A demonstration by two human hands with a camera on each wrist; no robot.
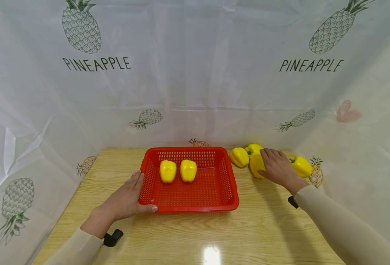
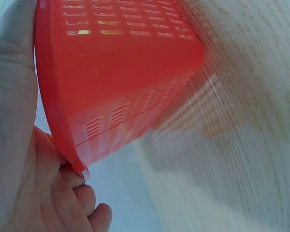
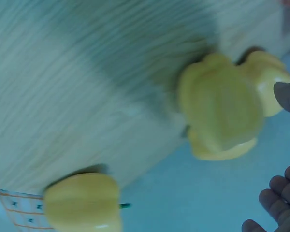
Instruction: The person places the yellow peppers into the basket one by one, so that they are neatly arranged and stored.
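front yellow pepper [image 1: 256,166] sits near the table's [image 1: 181,235] back edge, right of centre. right hand [image 1: 277,167] is right at it, thumb and fingers apart. other peppers [image 1: 239,157] crowd it, so a sloppy grab could probably send one rolling into the curtain [image 1: 195,121]. left hand [image 1: 125,198] grips the red basket's [image 1: 195,209] near left corner; yanking might shift the two peppers inside [image 1: 188,170].
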